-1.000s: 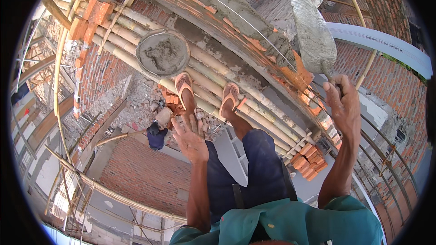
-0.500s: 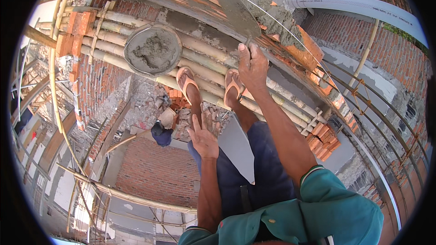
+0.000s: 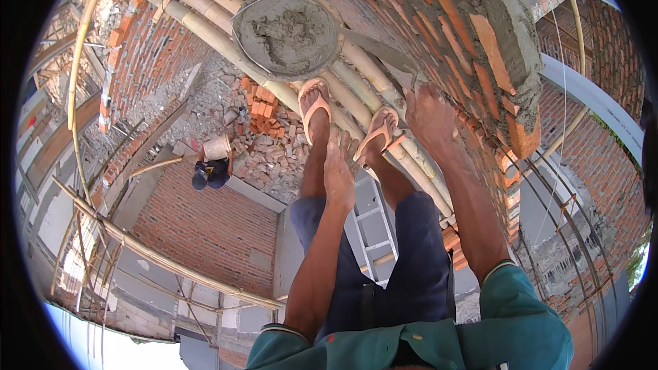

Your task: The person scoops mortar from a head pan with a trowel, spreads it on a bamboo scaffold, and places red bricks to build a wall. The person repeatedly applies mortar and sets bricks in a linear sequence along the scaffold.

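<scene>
"What dominates the figure?"

"The brick wall (image 3: 439, 31), rising on my right. Bamboo poles (image 3: 202, 27) run alongside, apparently serving as my platform."

"And the bucket (image 3: 248, 66)?"

"It stands on the poles ahead of me, holding grey mortar (image 3: 291, 34), presumably so that the trowel (image 3: 385, 51) can reach both mortar and wall. The blade lies between them."

"The hands?"

"My right hand (image 3: 430, 115) wraps the trowel's handle end; my left hand (image 3: 339, 177), fingers loosely bent, shows nothing in it, perhaps raised for balance."

"What is obscured?"

"My fist covers the handle, the left palm is turned away, and whether blade meets bucket I cannot tell."
</scene>
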`<control>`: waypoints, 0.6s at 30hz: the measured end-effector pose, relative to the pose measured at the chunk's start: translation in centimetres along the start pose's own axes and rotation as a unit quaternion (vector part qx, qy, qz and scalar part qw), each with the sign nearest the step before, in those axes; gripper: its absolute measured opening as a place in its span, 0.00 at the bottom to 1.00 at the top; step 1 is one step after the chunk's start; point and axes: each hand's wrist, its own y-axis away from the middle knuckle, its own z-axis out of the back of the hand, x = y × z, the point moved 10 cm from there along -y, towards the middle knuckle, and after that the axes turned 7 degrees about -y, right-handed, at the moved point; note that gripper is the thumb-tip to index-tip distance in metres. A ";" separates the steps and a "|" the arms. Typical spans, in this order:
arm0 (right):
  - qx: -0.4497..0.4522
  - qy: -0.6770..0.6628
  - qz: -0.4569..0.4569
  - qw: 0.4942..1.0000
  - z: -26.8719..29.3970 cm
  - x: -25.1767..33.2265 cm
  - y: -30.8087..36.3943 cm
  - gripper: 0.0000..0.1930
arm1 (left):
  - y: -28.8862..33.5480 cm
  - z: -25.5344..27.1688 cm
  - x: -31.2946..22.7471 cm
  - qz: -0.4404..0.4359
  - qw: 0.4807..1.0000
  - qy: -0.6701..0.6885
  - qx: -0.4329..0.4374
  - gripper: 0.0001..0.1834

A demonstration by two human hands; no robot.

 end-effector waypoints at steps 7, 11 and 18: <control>0.161 0.019 0.123 0.979 -17.3 13.3 -15.3 0.16 | -1.0 2.2 -0.4 0.027 0.992 0.114 -0.048 0.46; 0.283 0.103 0.176 0.937 -22.5 14.0 -13.7 0.18 | -1.0 1.8 -0.7 0.060 0.984 0.155 -0.065 0.46; 0.335 -0.180 0.011 0.925 -22.7 13.9 -15.0 0.23 | -1.4 1.5 -1.5 0.040 0.989 0.121 -0.070 0.46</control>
